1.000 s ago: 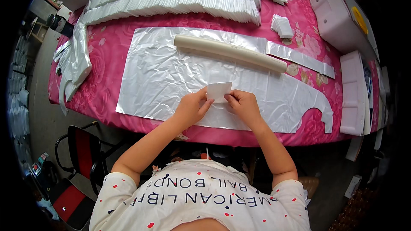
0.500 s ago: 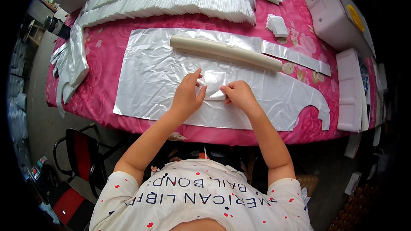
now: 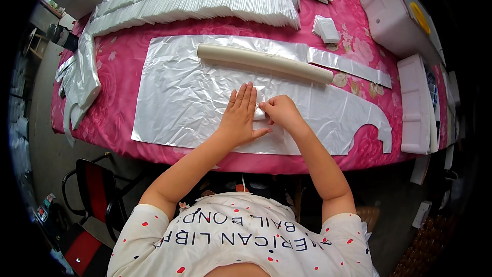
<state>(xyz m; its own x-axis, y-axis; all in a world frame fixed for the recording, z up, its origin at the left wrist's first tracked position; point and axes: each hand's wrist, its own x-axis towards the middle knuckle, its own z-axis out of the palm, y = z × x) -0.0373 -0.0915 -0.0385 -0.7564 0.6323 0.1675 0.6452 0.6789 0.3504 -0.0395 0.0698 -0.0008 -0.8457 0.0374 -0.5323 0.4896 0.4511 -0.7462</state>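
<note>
My left hand (image 3: 239, 117) lies flat, fingers stretched forward, over the left part of a small folded square of white plastic film (image 3: 260, 115). Pinched fingers of my right hand (image 3: 281, 113) hold that folded film by its right edge. Much of the square is hidden beneath my left palm. Both hands are over a large flat sheet of whitish plastic (image 3: 169, 87), creased, with a curved cut-out at its right end; it looks like a plastic bag. Beyond my hands, a long cream tube (image 3: 264, 62) rests across the sheet.
Long rows of folded white pieces (image 3: 200, 7) fill the table's far side. A small stack (image 3: 326, 29) lies right of them, near a folded strip (image 3: 351, 66). Loose plastic bags (image 3: 84, 79) hang at the left. White foam boxes (image 3: 389, 15) stand right on the pink floral cloth (image 3: 120, 56).
My left hand has moved right and flattened onto the folded film, covering much of it. My right hand keeps its pinch on the edge, shifted slightly left.
</note>
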